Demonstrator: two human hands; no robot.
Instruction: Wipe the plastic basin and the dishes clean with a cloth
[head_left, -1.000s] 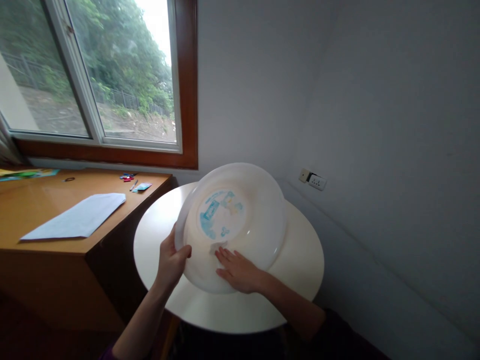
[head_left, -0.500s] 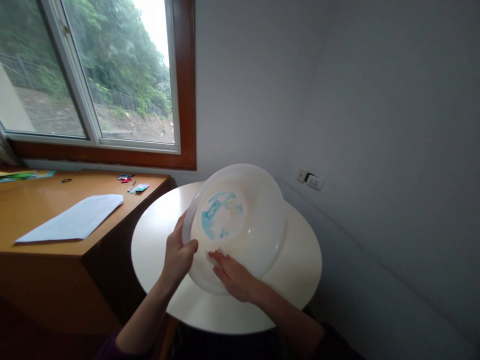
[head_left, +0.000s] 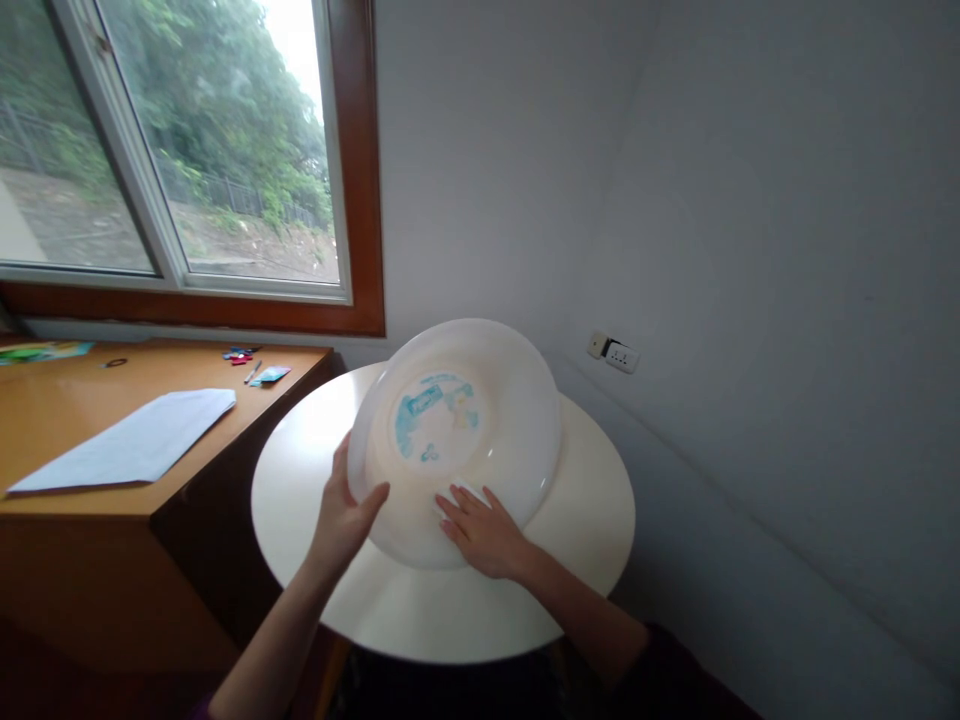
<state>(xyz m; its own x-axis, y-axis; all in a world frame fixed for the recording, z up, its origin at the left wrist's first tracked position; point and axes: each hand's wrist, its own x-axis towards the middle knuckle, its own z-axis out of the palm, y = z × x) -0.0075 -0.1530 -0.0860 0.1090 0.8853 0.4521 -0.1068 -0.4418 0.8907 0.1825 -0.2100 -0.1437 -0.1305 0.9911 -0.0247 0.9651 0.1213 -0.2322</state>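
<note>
A translucent white plastic basin (head_left: 517,400) with a blue printed picture on its bottom is tilted towards me over the round white table (head_left: 600,500). My left hand (head_left: 349,515) grips the left rim, its thumb on the inner side and the fingers behind. Inside the lower part of the basin, my right hand (head_left: 480,525) lies flat with its fingers spread. A small white piece, maybe tissue or cloth, (head_left: 442,508) shows under those fingers, pressed to the wall; most of it is hidden.
To the left is a wooden desk (head_left: 82,400) with a white sheet of paper (head_left: 142,440), a small blue packet (head_left: 271,376), a pen (head_left: 253,372) and small coloured bits (head_left: 240,355). A window (head_left: 247,150) is behind it. A wall socket (head_left: 622,357) sits beyond the table.
My right hand has slid right and slightly up along the basin's inner wall, its fingers now more spread. The basin has turned a little anticlockwise. The view has shifted slightly right.
</note>
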